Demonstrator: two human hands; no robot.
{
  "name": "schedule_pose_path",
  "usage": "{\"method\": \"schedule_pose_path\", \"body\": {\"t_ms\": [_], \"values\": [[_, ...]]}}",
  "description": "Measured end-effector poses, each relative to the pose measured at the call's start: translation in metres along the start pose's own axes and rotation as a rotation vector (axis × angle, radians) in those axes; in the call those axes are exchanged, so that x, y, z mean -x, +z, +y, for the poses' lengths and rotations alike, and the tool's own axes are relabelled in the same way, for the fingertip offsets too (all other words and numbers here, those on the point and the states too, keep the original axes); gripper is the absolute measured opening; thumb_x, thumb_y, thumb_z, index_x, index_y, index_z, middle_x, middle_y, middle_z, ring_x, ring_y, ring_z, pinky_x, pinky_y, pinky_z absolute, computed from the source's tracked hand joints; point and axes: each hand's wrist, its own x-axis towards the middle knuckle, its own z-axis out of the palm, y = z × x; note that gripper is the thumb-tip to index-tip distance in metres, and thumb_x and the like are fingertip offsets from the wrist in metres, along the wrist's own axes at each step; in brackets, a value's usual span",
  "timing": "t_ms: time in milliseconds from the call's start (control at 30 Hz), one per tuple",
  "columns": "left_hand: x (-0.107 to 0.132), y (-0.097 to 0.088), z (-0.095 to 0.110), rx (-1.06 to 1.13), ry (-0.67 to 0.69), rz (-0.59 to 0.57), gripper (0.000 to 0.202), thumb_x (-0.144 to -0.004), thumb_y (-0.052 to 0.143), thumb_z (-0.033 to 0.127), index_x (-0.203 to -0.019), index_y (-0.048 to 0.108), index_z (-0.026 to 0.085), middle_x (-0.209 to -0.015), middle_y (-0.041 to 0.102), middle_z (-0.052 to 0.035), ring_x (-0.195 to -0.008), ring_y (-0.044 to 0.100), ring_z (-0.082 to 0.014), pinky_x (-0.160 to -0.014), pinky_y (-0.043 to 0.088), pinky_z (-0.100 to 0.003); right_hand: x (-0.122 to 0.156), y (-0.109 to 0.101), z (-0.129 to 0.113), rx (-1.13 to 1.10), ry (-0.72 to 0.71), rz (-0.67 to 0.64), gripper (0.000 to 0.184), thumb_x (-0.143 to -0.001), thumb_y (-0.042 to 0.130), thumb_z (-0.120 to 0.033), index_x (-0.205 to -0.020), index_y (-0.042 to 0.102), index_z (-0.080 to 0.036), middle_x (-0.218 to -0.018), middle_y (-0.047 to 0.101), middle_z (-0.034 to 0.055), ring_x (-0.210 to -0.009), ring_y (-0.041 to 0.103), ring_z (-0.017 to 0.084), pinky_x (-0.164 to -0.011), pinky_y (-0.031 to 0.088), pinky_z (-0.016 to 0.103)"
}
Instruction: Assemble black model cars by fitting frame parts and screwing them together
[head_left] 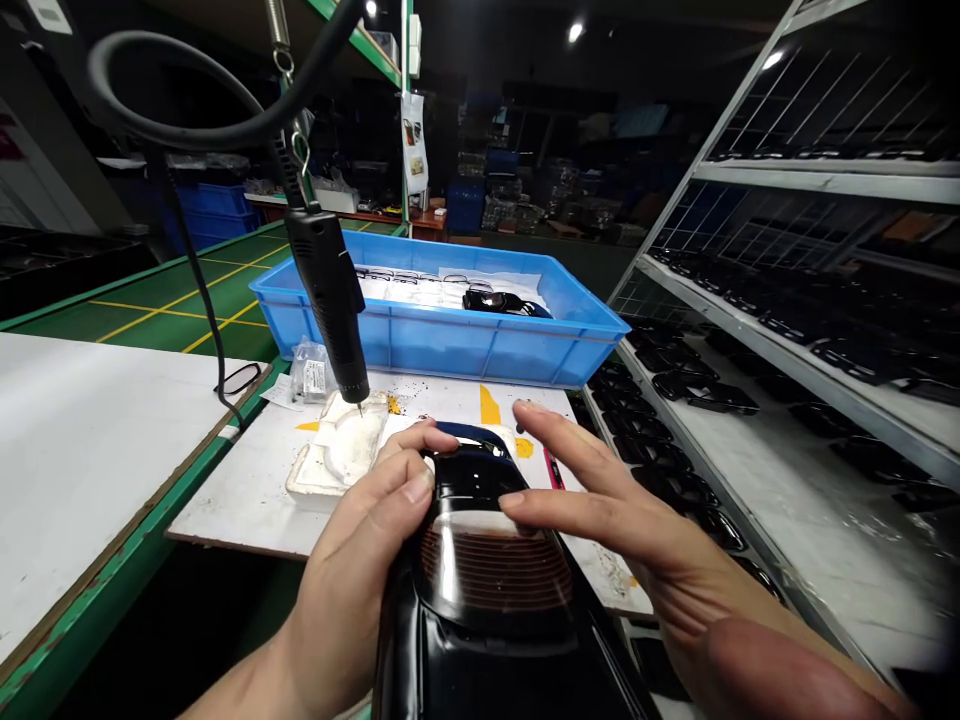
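A glossy black toy car body (487,590) with a ribbed rear window lies lengthwise in front of me. My left hand (360,560) grips its left side, fingers curled over the roof edge. My right hand (600,500) rests on its right side with fingers stretched out, the thumb touching the roof. A black electric screwdriver (330,300) hangs from a spring just left of the car, its tip over a white moulded holder (337,455) on the white work board (240,500).
A blue plastic bin (450,340) with black parts and white sheets stands behind the board. A white wire rack (787,400) on the right carries several black car shells. A small bag of screws (311,375) lies by the bin. Green bench at left.
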Motion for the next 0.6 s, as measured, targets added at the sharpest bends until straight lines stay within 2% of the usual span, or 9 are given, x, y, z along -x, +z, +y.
{"method": "schedule_pose_path", "body": {"t_ms": [67, 133, 233, 300, 367, 500, 600], "values": [[0.002, 0.002, -0.001, 0.050, -0.031, -0.026, 0.028, -0.094, 0.053, 0.036, -0.075, 0.066, 0.018, -0.130, 0.053, -0.0011, -0.123, 0.050, -0.0248, -0.086, 0.047, -0.025, -0.006, 0.000, 0.000, 0.036, -0.071, -0.104, 0.075, -0.087, 0.025, -0.085, -0.135, 0.058, -0.038, -0.160, 0.024, -0.0035, -0.148, 0.017, 0.033, -0.120, 0.009, 0.053], [0.004, 0.003, -0.002, 0.061, -0.027, -0.043, 0.025, -0.094, 0.054, 0.034, -0.081, 0.069, 0.020, -0.131, 0.054, 0.0004, -0.123, 0.050, -0.0227, -0.087, 0.047, -0.023, -0.015, 0.001, -0.002, 0.080, -0.133, -0.199, 0.082, -0.087, 0.015, -0.084, -0.139, 0.055, -0.035, -0.161, 0.021, -0.0004, -0.148, 0.014, 0.032, -0.120, 0.010, 0.053], [0.005, 0.004, -0.002, 0.047, 0.019, -0.022, 0.021, -0.095, 0.053, 0.031, -0.096, 0.073, 0.024, -0.125, 0.061, 0.0012, -0.127, 0.050, -0.0189, -0.097, 0.044, -0.019, -0.027, 0.003, -0.010, 0.106, -0.080, -0.302, 0.087, -0.085, 0.006, -0.084, -0.142, 0.050, -0.036, -0.162, 0.018, -0.0025, -0.150, 0.007, 0.029, -0.120, 0.007, 0.051], [0.005, 0.002, -0.002, 0.054, 0.025, 0.009, 0.022, -0.095, 0.052, 0.030, -0.103, 0.073, 0.025, -0.122, 0.064, 0.0012, -0.128, 0.050, -0.0172, -0.095, 0.045, -0.017, -0.029, 0.004, -0.013, 0.086, -0.031, -0.340, 0.090, -0.084, 0.006, -0.086, -0.143, 0.049, -0.035, -0.162, 0.017, -0.0034, -0.150, 0.004, 0.027, -0.120, 0.001, 0.049], [0.005, -0.001, -0.002, 0.052, 0.019, 0.047, 0.023, -0.095, 0.052, 0.030, -0.105, 0.072, 0.024, -0.122, 0.065, 0.0013, -0.125, 0.053, -0.0169, -0.091, 0.047, -0.015, -0.026, 0.004, -0.011, 0.046, -0.003, -0.311, 0.089, -0.086, 0.010, -0.086, -0.143, 0.051, -0.032, -0.161, 0.020, -0.0021, -0.150, 0.004, 0.028, -0.120, 0.000, 0.048], [0.006, -0.006, -0.001, 0.025, 0.048, 0.107, 0.021, -0.094, 0.054, 0.031, -0.104, 0.071, 0.024, -0.124, 0.064, 0.0015, -0.117, 0.058, -0.0173, -0.090, 0.049, -0.017, -0.005, 0.005, 0.004, -0.014, 0.003, -0.052, 0.081, -0.086, 0.019, -0.086, -0.133, 0.061, -0.035, -0.158, 0.029, -0.0031, -0.149, 0.010, 0.034, -0.120, 0.003, 0.053], [0.005, -0.007, 0.000, -0.029, 0.023, 0.130, 0.024, -0.096, 0.052, 0.034, -0.106, 0.070, 0.024, -0.118, 0.065, 0.0005, -0.117, 0.058, -0.0182, -0.092, 0.047, -0.019, 0.009, 0.008, 0.003, 0.008, 0.013, 0.060, 0.075, -0.085, 0.029, -0.087, -0.129, 0.064, -0.037, -0.157, 0.032, -0.0049, -0.149, 0.010, 0.035, -0.120, 0.004, 0.054]]}}
